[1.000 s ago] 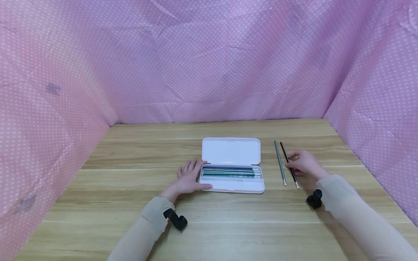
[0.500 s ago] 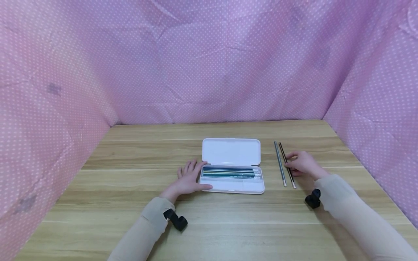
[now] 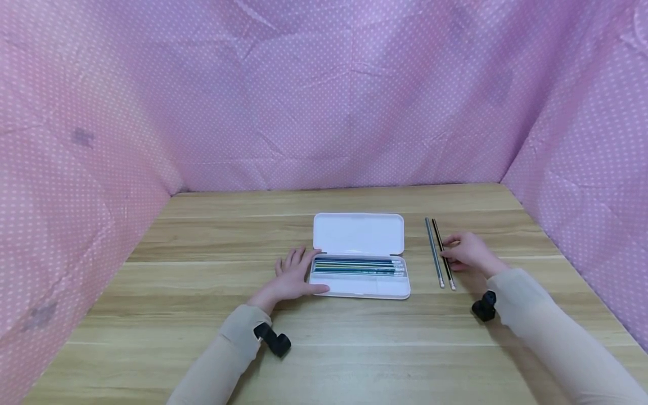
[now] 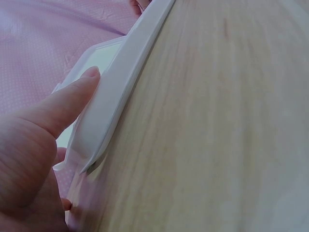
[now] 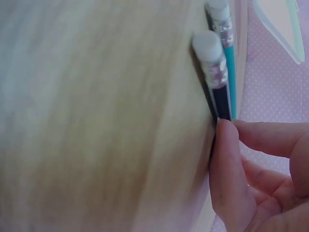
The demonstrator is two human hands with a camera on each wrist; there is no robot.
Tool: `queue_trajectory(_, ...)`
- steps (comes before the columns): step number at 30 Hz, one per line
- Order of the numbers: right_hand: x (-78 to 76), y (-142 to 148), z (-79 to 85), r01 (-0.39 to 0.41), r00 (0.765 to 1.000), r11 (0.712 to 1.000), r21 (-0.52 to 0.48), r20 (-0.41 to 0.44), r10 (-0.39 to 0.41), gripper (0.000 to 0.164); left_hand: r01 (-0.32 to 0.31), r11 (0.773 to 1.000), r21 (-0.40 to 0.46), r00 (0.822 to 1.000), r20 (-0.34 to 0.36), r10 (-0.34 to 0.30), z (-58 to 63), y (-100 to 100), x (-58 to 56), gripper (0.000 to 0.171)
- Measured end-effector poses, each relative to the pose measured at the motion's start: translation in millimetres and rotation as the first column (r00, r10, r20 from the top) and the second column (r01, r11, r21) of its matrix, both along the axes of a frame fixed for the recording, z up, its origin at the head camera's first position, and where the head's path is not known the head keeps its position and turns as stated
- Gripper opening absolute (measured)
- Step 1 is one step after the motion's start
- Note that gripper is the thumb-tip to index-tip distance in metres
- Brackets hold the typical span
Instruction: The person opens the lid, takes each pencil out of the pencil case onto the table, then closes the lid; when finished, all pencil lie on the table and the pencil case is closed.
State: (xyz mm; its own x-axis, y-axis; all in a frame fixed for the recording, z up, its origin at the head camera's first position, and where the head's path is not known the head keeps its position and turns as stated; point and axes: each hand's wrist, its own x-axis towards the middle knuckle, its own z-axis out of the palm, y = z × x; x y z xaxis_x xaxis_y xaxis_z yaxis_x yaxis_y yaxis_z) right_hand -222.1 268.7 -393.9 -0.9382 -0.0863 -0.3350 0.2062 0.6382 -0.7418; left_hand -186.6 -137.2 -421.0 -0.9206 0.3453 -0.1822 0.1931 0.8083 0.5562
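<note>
A white pencil case (image 3: 392, 288) lies open on the table, its lid (image 3: 358, 233) folded back. Several dark blue and green pencils (image 3: 356, 266) lie side by side inside it. My left hand (image 3: 289, 282) rests at the case's left end with fingers spread; in the left wrist view the thumb (image 4: 72, 104) touches the case wall (image 4: 113, 89). Right of the case, my right hand (image 3: 471, 250) pinches a black pencil (image 3: 438, 236) between thumb and finger. Close alongside lies a blue-green pencil (image 3: 433, 253). White erasers tip both, the black pencil's eraser (image 5: 207, 47) nearest the wrist camera.
The wooden table (image 3: 354, 349) reaches back to a pink polka-dot cloth (image 3: 324, 112), which hangs behind and along both sides. A black wrist camera (image 3: 273, 340) sits on the left sleeve, another black camera (image 3: 484, 306) on the right.
The black pencil has shifted left, closer to the blue-green one, its eraser end moving most. My right hand has moved slightly left with it. The left hand and case stay put.
</note>
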Motion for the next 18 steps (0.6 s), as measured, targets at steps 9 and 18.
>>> queue_trajectory(9, 0.5, -2.3, 1.8, -0.011, 1.0, 1.0, -0.006, 0.003, 0.011, 0.046, -0.001, 1.0, 0.0, 1.0, 0.0, 0.001, 2.0, 0.3, -0.2, 0.087)
queue_trajectory(18, 2.1, -2.5, 4.6, -0.037, 0.999, 0.999, 0.009, -0.003, 0.037, 0.044, 0.008, 1.0, -0.006, 1.0, 0.003, -0.008, 1.3, 0.1, 0.2, 0.087)
